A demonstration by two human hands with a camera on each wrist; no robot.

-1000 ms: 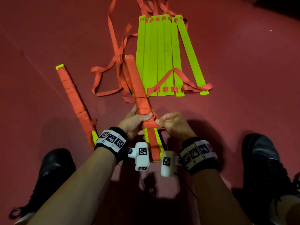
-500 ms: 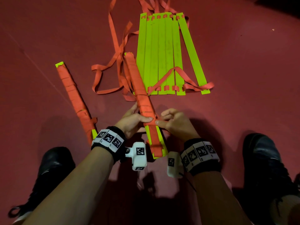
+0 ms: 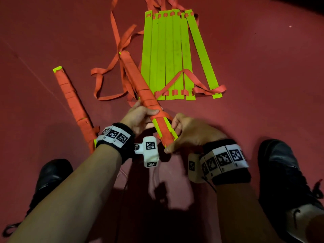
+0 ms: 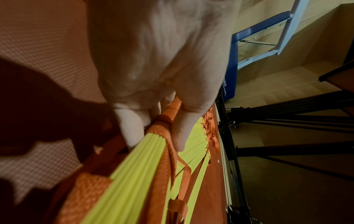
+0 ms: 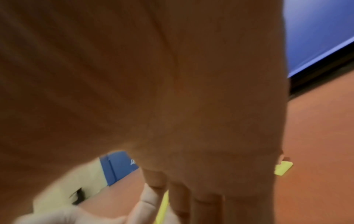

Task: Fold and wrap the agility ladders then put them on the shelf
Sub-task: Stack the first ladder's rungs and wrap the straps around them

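Far left: first wrapped ladder (image 3: 75, 106) lies done on floor (image 3: 263, 85). Centre: my left hand (image 3: 140, 116) grips second bundle (image 3: 140, 86), strap wrap almost complete. My right hand (image 3: 189, 134) pinches its near end. Right: third ladder (image 3: 168, 55) flat, unwrapped. Shelf unseen. No legible writing.

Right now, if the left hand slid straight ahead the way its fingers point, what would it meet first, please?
Probably the loose orange straps on the floor; the left hand grips the wrapped ladder bundle, fingers pointing forward. Depth is unclear.
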